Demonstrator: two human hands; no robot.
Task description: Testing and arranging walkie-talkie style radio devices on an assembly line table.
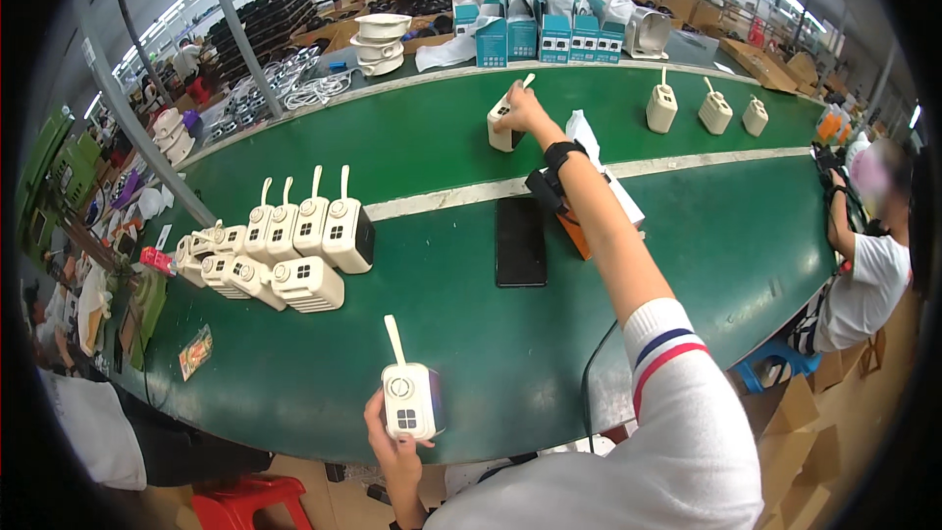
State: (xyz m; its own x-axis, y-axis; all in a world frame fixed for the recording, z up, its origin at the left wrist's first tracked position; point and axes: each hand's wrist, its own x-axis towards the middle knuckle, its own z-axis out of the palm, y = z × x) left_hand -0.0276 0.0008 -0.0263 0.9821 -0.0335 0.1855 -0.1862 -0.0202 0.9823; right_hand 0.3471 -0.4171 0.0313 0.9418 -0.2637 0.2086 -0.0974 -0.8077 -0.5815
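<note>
Near the table's front edge my left hand grips a cream box-shaped device with a round dial, four dark square buttons and an upright strap. A dark panel covers its right side. My right arm reaches far across to the green belt, where my right hand is closed around the top of a similar cream device. Its strap sticks up beside the fingers. On the left, several more of these cream devices stand or lie in a cluster. A black phone lies on the table's middle, left of my forearm.
Three cream devices stand on the belt at the right. Behind it are blue boxes and stacked cream parts. A white box sits beyond my forearm. A small packet lies left. A co-worker sits right.
</note>
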